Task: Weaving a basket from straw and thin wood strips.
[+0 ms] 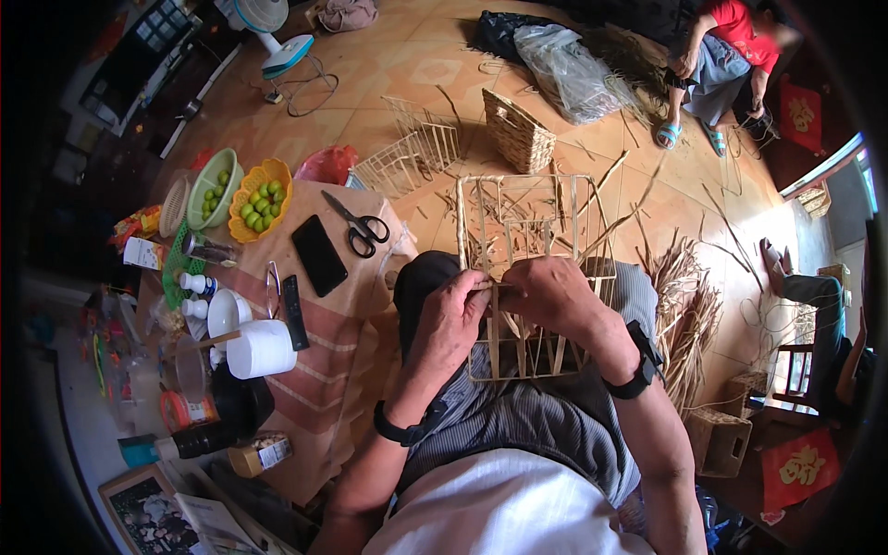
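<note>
A rectangular wire basket frame, partly wrapped in tan dried strips, rests upright on my lap between my knees. My left hand is closed at its left side, with thumb and fingertips pinched at a crossing bar. Close beside it, my right hand curls its fingers over the same part of the frame. A thin strip seems to run between the fingertips, but the fingers hide most of it. Dark bands circle both wrists.
Black scissors, a phone, and a yellow bowl of green fruit lie on the table at left. Beyond my knees stand a woven basket and a bare frame. Dried stalks lie right; a person sits far right.
</note>
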{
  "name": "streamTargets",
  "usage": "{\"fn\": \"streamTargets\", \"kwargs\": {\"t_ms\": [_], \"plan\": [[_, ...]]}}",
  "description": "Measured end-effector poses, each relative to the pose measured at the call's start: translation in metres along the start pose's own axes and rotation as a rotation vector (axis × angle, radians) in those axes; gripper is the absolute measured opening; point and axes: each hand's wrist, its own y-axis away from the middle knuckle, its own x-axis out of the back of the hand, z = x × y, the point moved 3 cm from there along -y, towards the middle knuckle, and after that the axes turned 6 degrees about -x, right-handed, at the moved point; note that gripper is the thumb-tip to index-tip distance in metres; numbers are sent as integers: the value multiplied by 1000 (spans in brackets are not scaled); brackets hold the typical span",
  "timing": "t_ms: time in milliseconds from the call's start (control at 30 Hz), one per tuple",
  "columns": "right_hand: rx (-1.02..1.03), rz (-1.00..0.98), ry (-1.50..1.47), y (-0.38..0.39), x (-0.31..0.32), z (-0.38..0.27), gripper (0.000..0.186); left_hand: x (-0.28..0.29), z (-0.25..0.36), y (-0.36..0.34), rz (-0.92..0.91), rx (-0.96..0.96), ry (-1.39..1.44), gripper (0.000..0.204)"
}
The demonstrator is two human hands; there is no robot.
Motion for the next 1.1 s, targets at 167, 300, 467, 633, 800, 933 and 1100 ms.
{"fn": "streamTargets", "kwargs": {"t_ms": [167,300,467,633,800,933,1100], "plan": [[7,47,80,3,0,-5,31,2,-5,-3,-16,-80,-110,20],[73,121,45,9,3,-6,34,4,-1,-8,-83,-32,-132,22],[128,348,56,30,13,-31,47,8,-11,-12,-99,20,-62,25],[146,521,140,71,-5,-45,30,16,-12,-19,-292,285,200,17],[-63,354,113,84,-41,-41,19,17,-19,-19,-352,346,435,16],[-143,294,12,85,-64,-35,14,14,-19,-19,-349,319,419,15],[-147,312,-34,82,-68,-30,16,11,-18,-19,-312,384,530,15]]}}
